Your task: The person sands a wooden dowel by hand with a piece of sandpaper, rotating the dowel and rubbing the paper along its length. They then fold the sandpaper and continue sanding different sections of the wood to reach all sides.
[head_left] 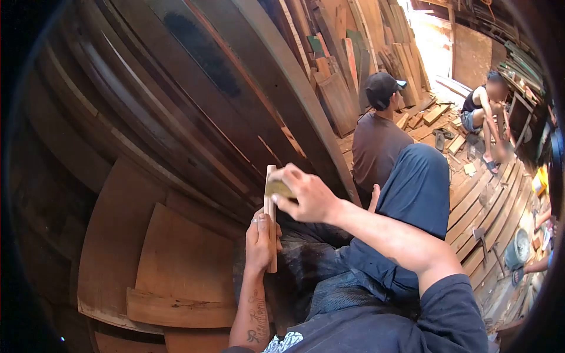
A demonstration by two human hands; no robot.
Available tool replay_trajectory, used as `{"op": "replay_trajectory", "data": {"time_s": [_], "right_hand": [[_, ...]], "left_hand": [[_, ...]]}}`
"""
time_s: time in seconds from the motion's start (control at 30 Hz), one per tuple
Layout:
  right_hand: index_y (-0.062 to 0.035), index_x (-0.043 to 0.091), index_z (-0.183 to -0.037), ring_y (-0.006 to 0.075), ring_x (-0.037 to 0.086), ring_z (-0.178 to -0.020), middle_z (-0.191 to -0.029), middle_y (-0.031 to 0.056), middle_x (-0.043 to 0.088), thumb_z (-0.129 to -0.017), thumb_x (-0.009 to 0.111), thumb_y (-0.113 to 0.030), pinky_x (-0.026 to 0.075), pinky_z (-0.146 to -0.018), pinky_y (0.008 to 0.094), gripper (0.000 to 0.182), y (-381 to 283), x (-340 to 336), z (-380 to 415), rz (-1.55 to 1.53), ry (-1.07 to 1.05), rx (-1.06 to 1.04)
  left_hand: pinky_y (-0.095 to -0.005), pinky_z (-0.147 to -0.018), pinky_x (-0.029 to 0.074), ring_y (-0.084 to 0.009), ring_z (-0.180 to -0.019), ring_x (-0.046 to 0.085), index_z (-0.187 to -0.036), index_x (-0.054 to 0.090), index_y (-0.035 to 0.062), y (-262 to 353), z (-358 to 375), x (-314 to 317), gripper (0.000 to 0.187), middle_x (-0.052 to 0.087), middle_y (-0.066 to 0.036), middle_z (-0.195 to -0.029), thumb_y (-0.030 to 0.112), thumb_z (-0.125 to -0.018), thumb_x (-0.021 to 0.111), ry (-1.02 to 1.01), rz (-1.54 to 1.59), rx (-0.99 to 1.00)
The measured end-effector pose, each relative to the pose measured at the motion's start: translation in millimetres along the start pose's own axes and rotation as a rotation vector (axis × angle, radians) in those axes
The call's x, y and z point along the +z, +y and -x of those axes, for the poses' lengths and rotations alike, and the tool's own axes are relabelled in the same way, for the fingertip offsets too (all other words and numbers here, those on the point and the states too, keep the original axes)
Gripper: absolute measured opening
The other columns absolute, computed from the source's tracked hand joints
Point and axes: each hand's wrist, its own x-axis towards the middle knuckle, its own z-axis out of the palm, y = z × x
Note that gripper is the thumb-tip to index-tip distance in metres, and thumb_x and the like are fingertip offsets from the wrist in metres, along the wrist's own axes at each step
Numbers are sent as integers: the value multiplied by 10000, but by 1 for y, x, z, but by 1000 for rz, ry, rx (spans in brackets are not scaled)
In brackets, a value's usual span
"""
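Note:
A narrow, pale wooden piece (271, 257) stands nearly upright in front of me, over my lap. My left hand (259, 240) is wrapped round its lower half, with a ring on one finger. Against the upper part of the wood, my right hand (303, 193) presses a small yellowish-brown pad (277, 189), held between fingers and thumb. The pad hides a short stretch of the wood. What the pad is made of cannot be made out.
Large dark boards (223, 76) lean at the left, with brown panels (182, 265) below them. A person in a cap (379, 141) sits just ahead; another person (479, 109) crouches farther back. A hammer (479, 234) and a grey bucket (518, 247) are at the right.

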Motion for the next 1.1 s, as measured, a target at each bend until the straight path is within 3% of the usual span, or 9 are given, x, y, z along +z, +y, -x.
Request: {"op": "replay_trajectory", "data": {"time_s": [0.17,0.2,0.3,0.5,0.57,0.63,0.83,0.97,1.1], "right_hand": [[-126,633,-1356,383,761,-840,-1094,144,647,-967,796,-274,653,-729,483,447,2,0,6,89,-92,-171],[-119,634,-1352,395,762,-866,-1112,149,653,-973,792,-259,652,-753,493,434,7,0,-2,67,-11,-112],[-121,606,-1336,426,772,-843,-1095,166,649,-1026,743,-337,662,-737,513,402,15,10,-10,5,228,-23],[-181,603,-1341,342,779,-800,-1109,144,626,-1008,740,-306,670,-649,464,381,7,17,17,112,-120,-234],[-105,608,-1354,405,743,-918,-1093,170,636,-996,767,-233,626,-764,492,412,17,19,-2,-33,136,-78],[-85,592,-1347,429,738,-939,-1101,190,650,-1013,756,-235,618,-816,507,402,14,17,-8,-55,214,24],[-112,596,-1329,389,745,-875,-1096,167,664,-939,808,-255,635,-685,480,467,8,26,14,22,-104,-293],[-105,611,-1309,393,774,-836,-1124,175,656,-1019,752,-325,662,-699,501,390,21,19,-10,35,199,-93],[-106,625,-1309,400,743,-805,-1060,163,653,-989,801,-264,630,-696,487,399,-6,26,21,-11,-82,-184]], "left_hand": [[-263,-515,483,-91,-583,518,-1379,628,11,0,1,-3,528,583,-21,-819,436,-1245,344,5,10,-17],[-259,-517,494,-88,-570,557,-1468,629,36,-2,1,-7,501,606,-25,-824,410,-1244,384,-24,20,-58],[-259,-525,492,-83,-570,554,-1475,626,31,0,3,-6,505,604,-21,-813,414,-1243,394,-40,-28,-42],[-256,-513,475,-86,-549,511,-1431,632,16,-5,2,-15,510,581,-9,-795,419,-1245,379,-49,-41,-10],[-259,-519,479,-85,-549,543,-1446,628,23,6,3,-17,493,606,-17,-798,401,-1248,383,-76,-5,-116],[-257,-515,479,-89,-545,543,-1421,635,34,8,2,-15,489,597,-17,-789,410,-1248,376,-73,-3,-105],[-259,-496,465,-91,-531,542,-1240,662,49,2,2,-17,474,589,-16,-779,430,-1243,379,-45,22,-29],[-263,-485,459,-89,-520,537,-1305,671,46,12,4,-15,478,592,-14,-777,418,-1246,377,-43,11,-109],[-270,-479,460,-96,-517,520,-1292,663,35,5,3,-18,491,589,-23,-783,414,-1248,353,-23,-11,-42]]}}
